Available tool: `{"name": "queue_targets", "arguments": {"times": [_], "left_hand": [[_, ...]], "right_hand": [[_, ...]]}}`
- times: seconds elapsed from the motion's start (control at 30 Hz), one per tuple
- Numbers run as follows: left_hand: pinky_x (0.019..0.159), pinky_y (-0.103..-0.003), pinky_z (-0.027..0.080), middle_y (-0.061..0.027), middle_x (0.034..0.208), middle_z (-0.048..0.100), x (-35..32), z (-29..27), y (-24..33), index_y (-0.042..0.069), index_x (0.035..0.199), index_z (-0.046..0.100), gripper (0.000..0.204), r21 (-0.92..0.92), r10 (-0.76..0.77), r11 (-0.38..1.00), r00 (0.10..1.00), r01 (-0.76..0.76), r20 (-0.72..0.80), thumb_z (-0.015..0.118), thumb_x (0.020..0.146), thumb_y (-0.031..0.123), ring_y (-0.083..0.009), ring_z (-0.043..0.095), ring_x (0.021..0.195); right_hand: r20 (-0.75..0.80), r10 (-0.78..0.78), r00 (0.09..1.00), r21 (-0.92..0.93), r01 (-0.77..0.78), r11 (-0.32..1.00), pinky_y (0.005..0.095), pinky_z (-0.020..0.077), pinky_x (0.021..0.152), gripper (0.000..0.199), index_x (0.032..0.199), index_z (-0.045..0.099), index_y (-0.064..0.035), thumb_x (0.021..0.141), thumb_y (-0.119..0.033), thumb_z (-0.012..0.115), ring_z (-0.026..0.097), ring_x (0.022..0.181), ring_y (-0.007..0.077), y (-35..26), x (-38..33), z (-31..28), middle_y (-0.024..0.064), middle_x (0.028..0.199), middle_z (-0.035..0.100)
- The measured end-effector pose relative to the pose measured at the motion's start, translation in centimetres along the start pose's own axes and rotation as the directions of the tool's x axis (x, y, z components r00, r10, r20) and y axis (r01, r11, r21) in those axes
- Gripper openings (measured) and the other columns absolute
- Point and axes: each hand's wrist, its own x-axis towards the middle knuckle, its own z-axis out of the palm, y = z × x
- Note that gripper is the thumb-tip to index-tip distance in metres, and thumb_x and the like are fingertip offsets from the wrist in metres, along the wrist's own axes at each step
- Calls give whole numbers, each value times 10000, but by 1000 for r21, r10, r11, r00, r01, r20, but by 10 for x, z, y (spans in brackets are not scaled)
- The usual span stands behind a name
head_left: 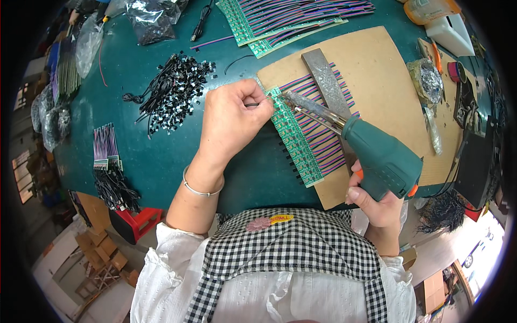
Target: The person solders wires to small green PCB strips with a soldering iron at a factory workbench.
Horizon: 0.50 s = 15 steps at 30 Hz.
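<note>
My left hand is closed, thumb and fingertips pinching a short black cable at the upper end of a green circuit board panel. In my right hand is a green soldering gun, gripped by its handle. Its tip reaches the board's upper corner, close beside my left fingertips; whether it touches is too small to tell. Striped wires run from the panel's right side beneath a grey metal bar. Several black cable ends stick out along the panel's left edge.
Cardboard lies under the panel on the green table. Left of my hand is a pile of black connector cables. Wired boards are stacked at the back. A finished-looking bundle lies far left, a foil-wrapped lump right.
</note>
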Motion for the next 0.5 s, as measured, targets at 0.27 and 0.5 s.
{"name": "queue_targets", "arguments": {"times": [0.27, 0.5], "left_hand": [[477, -237, 422, -54, 517, 569, 6, -3, -3, -18, 651, 606, 107, -15, -54, 998, 996, 55, 65, 648, 670, 79, -62, 502, 475], [489, -251, 441, -87, 525, 570, 10, -5, 1, -19, 651, 611, 111, 58, -23, 998, 996, 18, 86, 638, 650, 89, -101, 530, 476]], "right_hand": [[-9, -40, 999, -48, 39, 998, 259, 473, 572, 169, 831, 616, -14, 708, 5, 731, 568, 651, 109, 1, 3, 1, 25, 743, 607], [8, -38, 999, 91, 37, 995, 253, 488, 505, 465, 1107, 510, 61, 709, -29, 732, 573, 610, 148, 1, 5, -3, 125, 954, 579]]}}
